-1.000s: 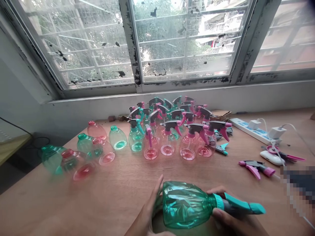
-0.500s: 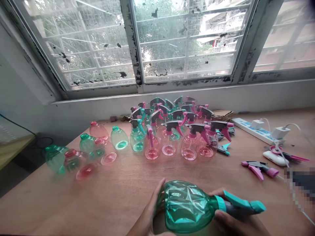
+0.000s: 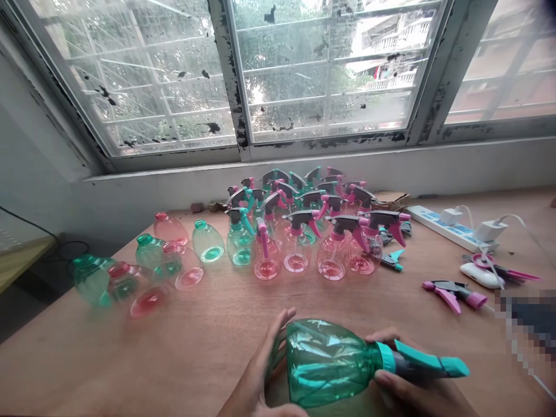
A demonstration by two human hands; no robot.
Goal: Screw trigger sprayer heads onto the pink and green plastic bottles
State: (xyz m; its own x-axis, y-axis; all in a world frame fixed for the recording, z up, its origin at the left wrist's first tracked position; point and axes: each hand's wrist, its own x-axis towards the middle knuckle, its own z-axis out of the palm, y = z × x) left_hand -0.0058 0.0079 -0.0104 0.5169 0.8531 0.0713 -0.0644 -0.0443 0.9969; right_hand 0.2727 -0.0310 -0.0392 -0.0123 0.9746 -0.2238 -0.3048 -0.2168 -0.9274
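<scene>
The green bottle (image 3: pixel 328 362) has rotated, left hand (image 3: pixel 259 376) spread open around its base (image 3: pixel 292 368), right hand (image 3: pixel 410 394) gripping its collar (image 3: pixel 385 357).

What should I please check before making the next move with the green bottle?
1. Right hand gripping the green bottle near its collar: ok.
2. Left hand touching the base: cannot tell; it is cupped open beside it.
3. Collar in place on the neck: ok.
4. Collar fully tight: cannot tell.
5. The green bottle upright: not ok; held sideways.
6. Loose pink sprayer apart from both hands: ok.
</scene>
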